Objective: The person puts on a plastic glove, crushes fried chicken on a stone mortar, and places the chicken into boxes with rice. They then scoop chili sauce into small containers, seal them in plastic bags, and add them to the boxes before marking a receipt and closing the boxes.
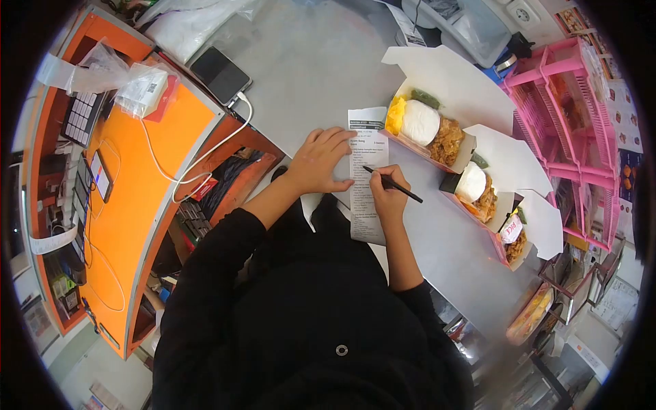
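Observation:
A long printed receipt (362, 212) lies on the grey metal table (301, 75), its lower end reaching the table's near edge. My left hand (321, 160) rests flat beside it, fingers stretched out and touching its left side. In my right hand (389, 195) is a black pen (403, 188), its tip on or just above the printed lines. Just right of the receipt stands an open takeaway box (439, 160) with white rice, fried chicken and something yellow. Two more open boxes, a middle box (468, 205) and a nearer box (516, 263), hold rice and chicken too.
A black phone (220, 75) with a white charging cable (242, 113) lies at the table's left corner. Left of me is an orange counter (160, 184) with devices and cables. Pink plastic racks (581, 157) and a grey plastic tub (471, 41) stand on the right.

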Tool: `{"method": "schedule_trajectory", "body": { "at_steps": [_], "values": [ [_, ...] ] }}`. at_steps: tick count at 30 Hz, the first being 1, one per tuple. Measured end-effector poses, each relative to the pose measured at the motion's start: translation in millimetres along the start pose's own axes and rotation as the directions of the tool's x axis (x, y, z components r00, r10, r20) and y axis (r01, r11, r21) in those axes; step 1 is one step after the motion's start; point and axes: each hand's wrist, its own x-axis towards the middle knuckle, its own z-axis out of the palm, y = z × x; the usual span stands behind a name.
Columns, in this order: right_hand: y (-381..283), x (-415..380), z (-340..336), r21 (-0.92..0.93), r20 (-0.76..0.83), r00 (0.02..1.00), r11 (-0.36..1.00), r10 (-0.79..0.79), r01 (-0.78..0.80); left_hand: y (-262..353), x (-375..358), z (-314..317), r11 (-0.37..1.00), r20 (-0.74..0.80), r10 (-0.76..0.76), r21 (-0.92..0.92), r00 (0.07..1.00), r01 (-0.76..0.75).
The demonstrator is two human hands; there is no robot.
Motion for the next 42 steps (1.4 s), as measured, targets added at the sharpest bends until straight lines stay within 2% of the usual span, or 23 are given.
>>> {"method": "schedule_trajectory", "body": {
  "at_steps": [5,8,11,14,17,20,23,24,25,27,29,32,35,36,39,42],
  "values": [
    [4,-2,3,-0.08,0.096,0.992,0.993,-0.084,0.092,-1,1,0,1.0,-0.001,-0.004,0.001,1.0,0.004],
    [3,2,0,-0.147,0.012,0.999,0.988,-0.053,0.055,-2,1,2,1.0,0.0,0.001,0.022,1.0,-0.001],
    [6,1,-2,-0.07,0.02,0.999,0.997,-0.037,0.039,1,2,-1,1.0,0.025,0.003,0.028,1.0,-0.004],
    [0,-7,-2,-0.064,0.114,0.992,0.997,-0.046,0.053,3,2,-4,1.0,0.039,-0.002,0.022,0.999,0.001],
    [-4,-3,-7,-0.177,0.033,0.997,0.982,-0.062,0.067,2,2,-4,1.0,0.03,0.009,0.017,1.0,-0.009],
    [-3,-15,-7,-0.135,0.182,0.974,0.978,-0.135,0.161,3,3,-5,0.999,0.053,0.002,0.032,0.999,-0.004],
    [-10,1,-14,-0.255,0.042,0.991,0.958,-0.128,0.135,1,0,-1,1.0,0.067,-0.01,0.002,0.998,0.01],
    [-10,6,-17,-0.296,0.054,0.987,0.942,-0.15,0.16,3,-1,0,0.999,0.066,-0.026,0.026,0.997,0.024],
    [-12,14,-14,-0.363,0.163,0.945,0.873,-0.284,0.326,4,-2,0,0.998,0.064,-0.034,0.057,0.997,0.03],
    [-17,31,-4,-0.449,0.377,0.792,0.652,-0.481,0.61,-5,6,-5,0.986,0.049,-0.057,0.159,0.997,0.048],
    [-22,49,23,-0.501,0.468,0.748,0.556,-0.472,0.664,-26,11,-20,0.953,0.006,-0.092,0.29,0.996,0.086],
    [-27,72,57,-0.526,0.526,0.715,0.485,-0.461,0.699,-60,21,-52,0.937,0.039,-0.122,0.335,0.992,0.103],
    [-56,71,41,-0.776,0.164,0.815,0.437,-0.556,0.455,-93,36,-74,0.933,0.091,-0.142,0.346,0.986,0.103],
    [-78,70,30,-0.821,0.031,0.89,0.496,-0.455,0.282,-101,40,-77,0.933,0.109,-0.158,0.34,0.981,0.113],
    [-46,74,11,-0.909,0.218,0.947,0.305,-0.237,0.285,-120,51,-84,0.943,0.122,-0.13,0.323,0.984,0.085],
    [-43,75,19,-0.883,0.284,0.914,0.294,-0.288,0.367,-131,66,-97,0.941,0.196,-0.169,0.325,0.966,0.098]
  ]
}}
